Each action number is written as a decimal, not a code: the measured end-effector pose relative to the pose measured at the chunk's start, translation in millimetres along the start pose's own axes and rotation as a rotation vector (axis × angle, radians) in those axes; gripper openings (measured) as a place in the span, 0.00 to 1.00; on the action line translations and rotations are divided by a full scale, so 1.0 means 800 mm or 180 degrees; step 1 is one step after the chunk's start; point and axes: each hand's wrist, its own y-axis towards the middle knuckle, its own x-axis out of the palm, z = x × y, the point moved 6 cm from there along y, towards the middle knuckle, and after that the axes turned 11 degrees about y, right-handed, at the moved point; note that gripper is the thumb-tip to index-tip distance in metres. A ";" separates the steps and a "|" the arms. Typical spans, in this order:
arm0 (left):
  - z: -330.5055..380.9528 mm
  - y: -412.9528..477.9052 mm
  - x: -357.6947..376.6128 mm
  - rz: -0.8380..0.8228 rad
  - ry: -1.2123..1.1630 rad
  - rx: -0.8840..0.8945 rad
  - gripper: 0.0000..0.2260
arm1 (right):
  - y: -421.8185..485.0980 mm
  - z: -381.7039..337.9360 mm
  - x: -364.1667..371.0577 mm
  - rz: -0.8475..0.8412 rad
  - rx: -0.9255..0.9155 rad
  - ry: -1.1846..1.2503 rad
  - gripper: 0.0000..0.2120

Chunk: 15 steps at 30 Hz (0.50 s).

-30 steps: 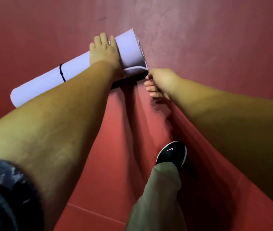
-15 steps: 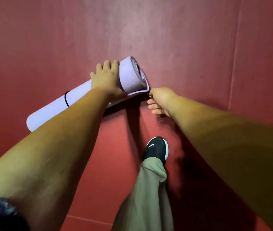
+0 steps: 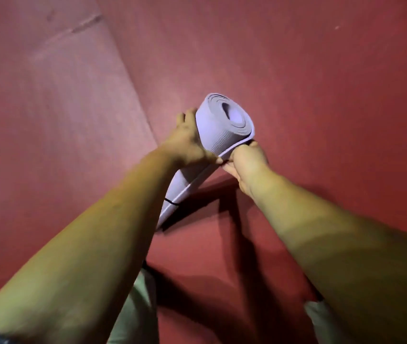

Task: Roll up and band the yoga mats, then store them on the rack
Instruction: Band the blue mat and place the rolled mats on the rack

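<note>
A rolled lilac yoga mat [image 3: 218, 131] stands tilted, its spiral end up toward me and its lower end near the red floor. A thin black band [image 3: 171, 201] circles it low down. My left hand [image 3: 188, 140] grips the roll's left side near the top, fingers wrapped round it. My right hand [image 3: 246, 160] holds the roll from below right, fingers curled at the mat's loose outer edge. The lower part of the roll is hidden behind my left forearm.
Red padded floor mats [image 3: 321, 95] cover the whole area, with a seam [image 3: 133, 88] running diagonally at the left. My trouser legs [image 3: 138, 314] show at the bottom. No rack is in view.
The roll lay flat on the floor before; now both hands have lifted its right end so it stands tilted up. My right hand has moved from beside the end onto the roll.
</note>
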 end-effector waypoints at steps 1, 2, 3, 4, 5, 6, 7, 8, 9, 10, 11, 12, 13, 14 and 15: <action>0.065 0.006 0.007 -0.0005 -0.0082 0.0104 0.71 | -0.009 -0.048 -0.047 0.0037 -0.0094 0.0117 0.23; 0.131 0.012 0.015 -0.0022 -0.0174 0.0208 0.75 | -0.019 -0.097 -0.097 0.0074 -0.0190 0.0227 0.21; 0.196 0.015 0.024 -0.0065 -0.0278 0.0302 0.78 | -0.030 -0.143 -0.146 0.0110 -0.0280 0.0303 0.20; 0.260 0.019 0.035 -0.0076 -0.0357 0.0399 0.81 | -0.042 -0.188 -0.196 0.0109 -0.0372 0.0376 0.20; 0.321 0.023 0.044 -0.0020 -0.0419 0.0498 0.83 | -0.053 -0.231 -0.244 0.0053 -0.0471 0.0447 0.21; 0.379 0.027 0.053 0.0096 -0.0508 0.0572 0.83 | -0.061 -0.273 -0.292 -0.0017 -0.0568 0.0525 0.25; 0.435 0.034 0.062 0.0233 -0.0629 0.0665 0.80 | -0.069 -0.313 -0.339 -0.0064 -0.0675 0.0604 0.29; 0.490 0.039 0.071 0.0365 -0.0764 0.0818 0.75 | -0.076 -0.350 -0.387 -0.0081 -0.0787 0.0662 0.32; 0.540 0.047 0.084 0.0467 -0.0849 0.0951 0.69 | -0.080 -0.382 -0.433 -0.0069 -0.0897 0.0698 0.34; 0.589 0.052 0.094 0.0558 -0.0921 0.1055 0.63 | -0.083 -0.411 -0.477 -0.0060 -0.1016 0.0713 0.35; 0.638 0.058 0.105 0.0624 -0.1003 0.1159 0.59 | -0.084 -0.437 -0.520 -0.0040 -0.1137 0.0710 0.36; 0.682 0.067 0.118 0.0646 -0.1094 0.1233 0.56 | -0.083 -0.459 -0.560 -0.0028 -0.1257 0.0680 0.36; 0.723 0.073 0.131 0.0637 -0.1191 0.1297 0.54 | -0.078 -0.475 -0.598 0.0007 -0.1372 0.0627 0.36; 0.759 0.082 0.144 0.0631 -0.1262 0.1303 0.52 | -0.074 -0.489 -0.633 0.0065 -0.1497 0.0575 0.35; 0.790 0.092 0.158 0.0646 -0.1351 0.1301 0.51 | -0.070 -0.501 -0.664 0.0107 -0.1618 0.0575 0.34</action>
